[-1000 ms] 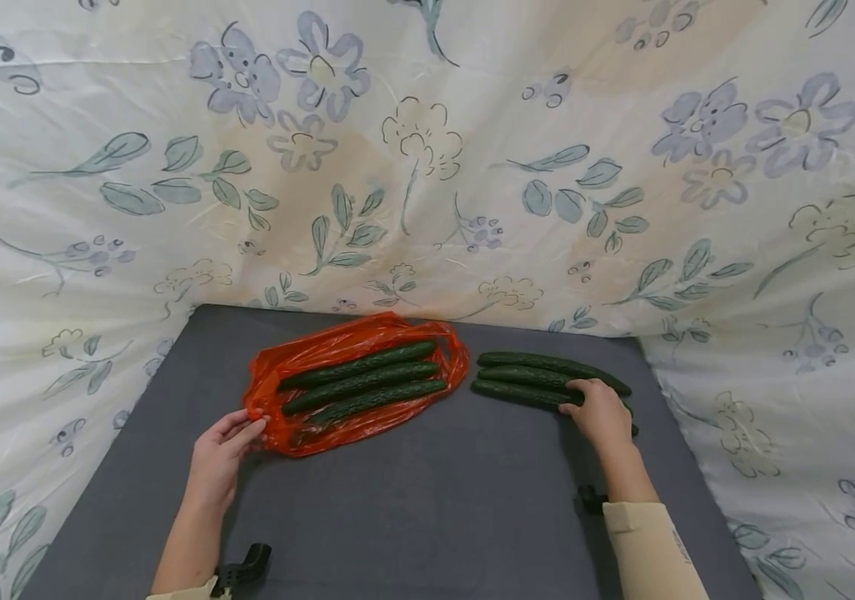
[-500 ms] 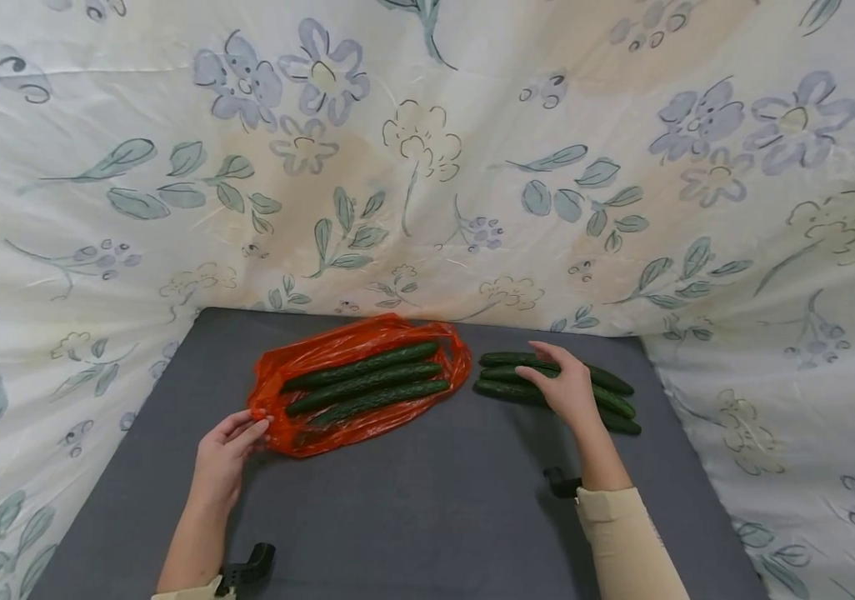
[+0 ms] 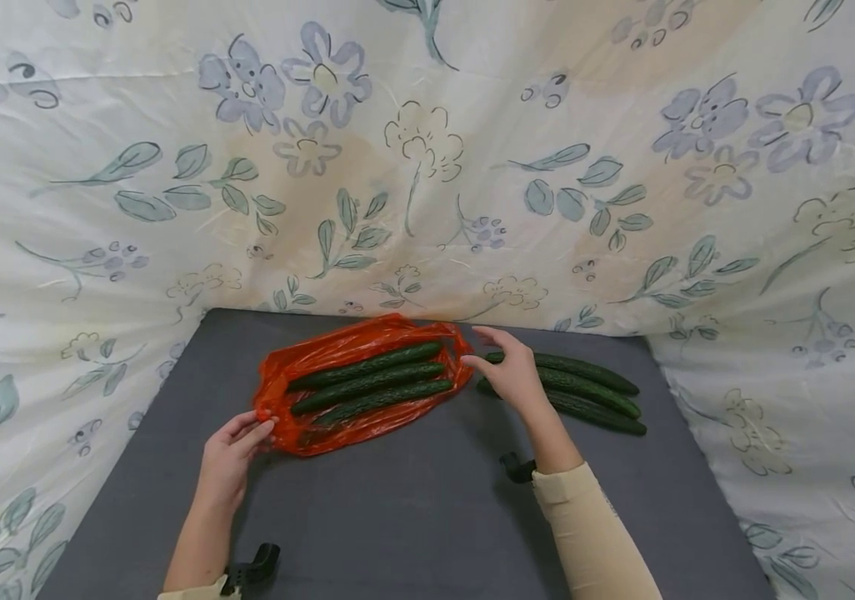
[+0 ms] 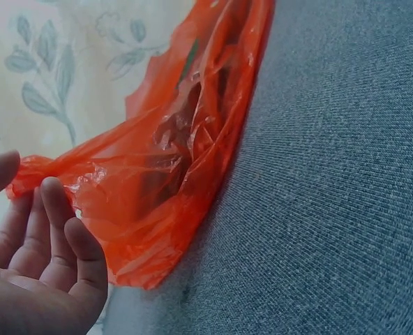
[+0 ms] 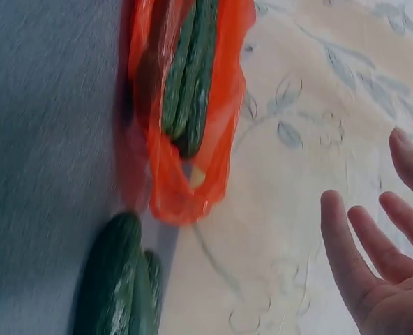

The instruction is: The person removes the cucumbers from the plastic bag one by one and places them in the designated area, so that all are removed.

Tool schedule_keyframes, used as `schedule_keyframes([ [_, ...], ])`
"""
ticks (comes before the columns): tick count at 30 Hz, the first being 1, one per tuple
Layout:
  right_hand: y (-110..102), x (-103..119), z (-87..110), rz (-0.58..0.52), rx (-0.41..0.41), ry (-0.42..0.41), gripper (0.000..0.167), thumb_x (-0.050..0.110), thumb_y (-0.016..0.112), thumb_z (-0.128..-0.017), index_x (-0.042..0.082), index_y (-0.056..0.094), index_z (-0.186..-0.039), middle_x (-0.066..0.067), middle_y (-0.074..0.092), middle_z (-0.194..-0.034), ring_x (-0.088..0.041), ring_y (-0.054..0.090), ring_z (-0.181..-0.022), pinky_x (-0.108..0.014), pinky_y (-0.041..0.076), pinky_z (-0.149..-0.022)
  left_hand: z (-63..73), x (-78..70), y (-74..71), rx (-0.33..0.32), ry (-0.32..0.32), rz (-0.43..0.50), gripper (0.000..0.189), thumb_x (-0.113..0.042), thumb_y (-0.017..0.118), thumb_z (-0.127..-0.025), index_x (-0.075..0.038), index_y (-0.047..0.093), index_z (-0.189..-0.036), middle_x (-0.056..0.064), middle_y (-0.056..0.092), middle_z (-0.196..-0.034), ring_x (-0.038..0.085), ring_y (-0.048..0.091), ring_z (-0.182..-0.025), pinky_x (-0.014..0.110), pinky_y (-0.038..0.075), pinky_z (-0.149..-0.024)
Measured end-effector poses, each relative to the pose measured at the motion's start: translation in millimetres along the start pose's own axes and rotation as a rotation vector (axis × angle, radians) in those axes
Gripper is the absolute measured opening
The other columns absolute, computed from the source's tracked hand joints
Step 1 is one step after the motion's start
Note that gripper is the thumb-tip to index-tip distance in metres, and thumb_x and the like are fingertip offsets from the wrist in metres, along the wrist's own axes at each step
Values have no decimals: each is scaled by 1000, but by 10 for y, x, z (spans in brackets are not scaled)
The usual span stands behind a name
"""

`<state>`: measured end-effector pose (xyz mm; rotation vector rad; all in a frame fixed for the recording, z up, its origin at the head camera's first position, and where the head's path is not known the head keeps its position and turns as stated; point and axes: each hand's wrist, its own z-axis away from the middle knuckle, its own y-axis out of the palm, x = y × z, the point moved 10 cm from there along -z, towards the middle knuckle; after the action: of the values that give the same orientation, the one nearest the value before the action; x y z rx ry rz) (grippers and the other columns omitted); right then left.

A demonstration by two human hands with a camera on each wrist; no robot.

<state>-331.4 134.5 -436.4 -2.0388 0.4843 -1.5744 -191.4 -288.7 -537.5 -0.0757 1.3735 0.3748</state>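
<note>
A red plastic bag (image 3: 356,329) lies on the table with three cucumbers (image 3: 367,379) on or inside it, side by side. My left hand (image 3: 228,458) pinches the bag's near left corner between thumb and fingers; the left wrist view shows that corner of the bag (image 4: 123,181) pulled taut. My right hand (image 3: 513,375) hovers with spread fingers by the bag's right end and holds nothing. Beneath and behind it lie three more cucumbers (image 3: 596,387), partly hidden by the hand. In the right wrist view the fingers of my right hand (image 5: 381,258) are apart.
A dark grey cloth-covered table (image 3: 397,517) carries everything. Floral curtain fabric (image 3: 427,167) rises behind it and along both sides. Black wrist mounts (image 3: 258,567) sit on both forearms.
My right hand has left the right-hand cucumbers and moved leftward to the bag's right end, fingers spread. The left hand keeps its pinch on the bag corner.
</note>
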Motion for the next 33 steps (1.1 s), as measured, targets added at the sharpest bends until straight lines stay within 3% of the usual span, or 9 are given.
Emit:
schedule_keyframes([
  [5,216,152,-75,4,48,-49,59,34,79,-88,19,59,-141,-6,58,-142,-30,55,-129,-54,52,-94,6,-6,-4,5,3,-9,19,-21,69,-97,-13,66,-114,-15,74,-97,8,67,-81,23,56,-79],
  [9,392,203,-148,6,75,-65,57,32,80,-87,21,60,-140,-6,62,-137,-27,60,-120,-50,52,-94,13,2,-19,1,8,-23,22,-22,69,-97,-10,66,-116,-15,73,-97,8,67,-81,23,56,-79],
  [12,598,201,-200,-3,131,-62,57,29,80,-87,19,60,-139,-9,64,-133,-25,66,-108,-42,58,-82,13,9,-36,-9,4,-19,22,-21,69,-97,-10,66,-115,-15,73,-96,8,67,-81,23,56,-79],
  [18,1041,97,-254,-8,281,-13,54,24,80,-87,12,62,-137,-14,62,-136,-31,68,-108,-30,59,-70,4,-9,-33,1,-1,-14,24,-21,69,-97,-9,63,-117,-15,74,-97,7,67,-82,23,56,-80],
  [23,1284,-23,-292,74,354,32,41,23,80,-88,13,70,-126,-10,67,-126,-25,70,-93,-37,59,-75,7,-24,-14,14,14,-33,31,-23,68,-98,-6,60,-122,-16,73,-99,7,67,-84,23,56,-81],
  [28,1435,-93,-297,199,393,33,31,24,80,-89,15,73,-118,-6,70,-120,-24,64,-110,-43,55,-90,8,13,-16,7,15,-44,31,-23,69,-98,-5,60,-121,-16,72,-100,8,67,-83,24,56,-80],
  [33,1544,-129,-244,260,421,55,28,22,80,-88,14,75,-115,-7,71,-120,-26,65,-112,-43,55,-92,18,28,-25,-15,4,-44,28,-23,70,-97,-6,63,-118,-14,73,-97,8,67,-82,24,56,-79],
])
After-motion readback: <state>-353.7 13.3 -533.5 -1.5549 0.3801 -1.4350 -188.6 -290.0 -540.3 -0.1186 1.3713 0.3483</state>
